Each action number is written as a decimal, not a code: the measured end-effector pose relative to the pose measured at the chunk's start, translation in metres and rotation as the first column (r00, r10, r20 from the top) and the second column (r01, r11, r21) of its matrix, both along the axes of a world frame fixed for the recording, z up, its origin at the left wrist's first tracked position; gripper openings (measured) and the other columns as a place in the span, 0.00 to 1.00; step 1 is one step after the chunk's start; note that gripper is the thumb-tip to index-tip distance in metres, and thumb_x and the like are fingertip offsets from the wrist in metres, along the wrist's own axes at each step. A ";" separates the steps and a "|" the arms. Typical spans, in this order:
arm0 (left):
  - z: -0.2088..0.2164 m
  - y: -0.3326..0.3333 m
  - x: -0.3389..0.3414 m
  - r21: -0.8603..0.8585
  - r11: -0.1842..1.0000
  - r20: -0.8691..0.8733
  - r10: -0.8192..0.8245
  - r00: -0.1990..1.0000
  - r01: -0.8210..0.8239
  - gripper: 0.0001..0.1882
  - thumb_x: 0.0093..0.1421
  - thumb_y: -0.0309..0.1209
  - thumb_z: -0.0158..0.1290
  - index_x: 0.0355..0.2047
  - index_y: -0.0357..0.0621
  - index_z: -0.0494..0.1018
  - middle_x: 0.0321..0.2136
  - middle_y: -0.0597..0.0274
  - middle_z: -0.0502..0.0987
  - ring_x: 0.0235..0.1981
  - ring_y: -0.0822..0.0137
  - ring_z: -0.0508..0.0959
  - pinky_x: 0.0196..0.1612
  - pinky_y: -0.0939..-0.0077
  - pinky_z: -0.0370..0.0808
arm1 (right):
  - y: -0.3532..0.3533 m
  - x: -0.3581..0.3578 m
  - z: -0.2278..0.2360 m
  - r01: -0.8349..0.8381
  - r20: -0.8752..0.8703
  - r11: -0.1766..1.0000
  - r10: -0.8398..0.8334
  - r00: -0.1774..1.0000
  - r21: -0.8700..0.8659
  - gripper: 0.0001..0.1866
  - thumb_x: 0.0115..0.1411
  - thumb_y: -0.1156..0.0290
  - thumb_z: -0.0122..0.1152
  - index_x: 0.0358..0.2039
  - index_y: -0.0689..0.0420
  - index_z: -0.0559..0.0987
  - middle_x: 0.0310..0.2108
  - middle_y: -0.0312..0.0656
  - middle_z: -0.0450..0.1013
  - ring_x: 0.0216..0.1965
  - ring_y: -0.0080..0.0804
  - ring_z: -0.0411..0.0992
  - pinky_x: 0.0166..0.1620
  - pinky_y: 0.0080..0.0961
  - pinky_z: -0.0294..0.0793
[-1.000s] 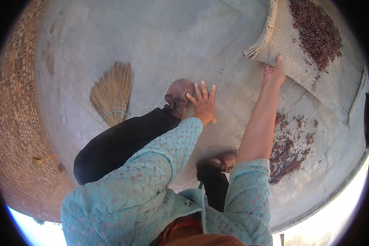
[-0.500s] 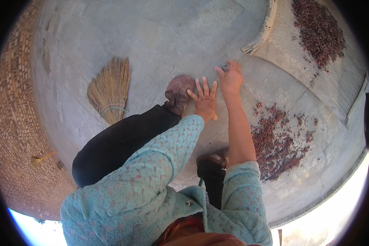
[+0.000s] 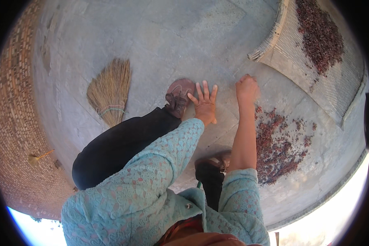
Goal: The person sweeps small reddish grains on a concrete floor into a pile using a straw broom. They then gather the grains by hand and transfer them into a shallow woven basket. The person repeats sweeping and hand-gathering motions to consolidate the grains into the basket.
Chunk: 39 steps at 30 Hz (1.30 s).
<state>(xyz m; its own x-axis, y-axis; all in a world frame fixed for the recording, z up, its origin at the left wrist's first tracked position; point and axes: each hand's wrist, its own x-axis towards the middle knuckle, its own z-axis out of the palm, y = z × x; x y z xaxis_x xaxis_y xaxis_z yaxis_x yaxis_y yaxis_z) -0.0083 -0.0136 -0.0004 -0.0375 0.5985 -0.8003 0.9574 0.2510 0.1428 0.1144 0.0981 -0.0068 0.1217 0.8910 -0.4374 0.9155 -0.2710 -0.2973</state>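
Note:
My left hand [image 3: 205, 106] is open above the concrete floor [image 3: 160, 41], its fingers spread beside my brown shoe [image 3: 180, 92]. Farther right, my right hand [image 3: 247, 90] is curled into a fist, slightly blurred. Whatever it may hold is hidden. Just past that hand lies a loose scatter of small dark red dried berries or husks [image 3: 281, 151] on the floor. A flat woven winnowing basket [image 3: 281, 57] with a pale bound rim rests at the upper right. On it sits a denser heap of similar dark red bits [image 3: 322, 39].
A straw hand broom [image 3: 112, 88] lies on the floor at the left. Beyond it, along the left side, runs a brick surface [image 3: 18, 135] with a small yellow-handled brush [image 3: 39, 157]. My other foot [image 3: 219, 160] is close under my right forearm.
My right hand has moved to the right and back toward me, its fingers closing from a loose curl around dark bits into a fist. The left hand stays spread almost where it was.

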 end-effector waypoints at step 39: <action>0.086 -0.229 -0.456 0.021 0.795 -0.067 0.606 0.792 -0.606 0.39 0.43 0.55 0.63 0.42 0.28 0.76 0.40 0.36 0.78 0.42 0.45 0.79 0.46 0.58 0.75 | -0.415 0.105 0.373 0.472 -0.236 0.866 -0.430 0.871 0.164 0.36 0.66 0.43 0.40 0.59 0.64 0.65 0.56 0.53 0.63 0.56 0.46 0.62 0.59 0.41 0.59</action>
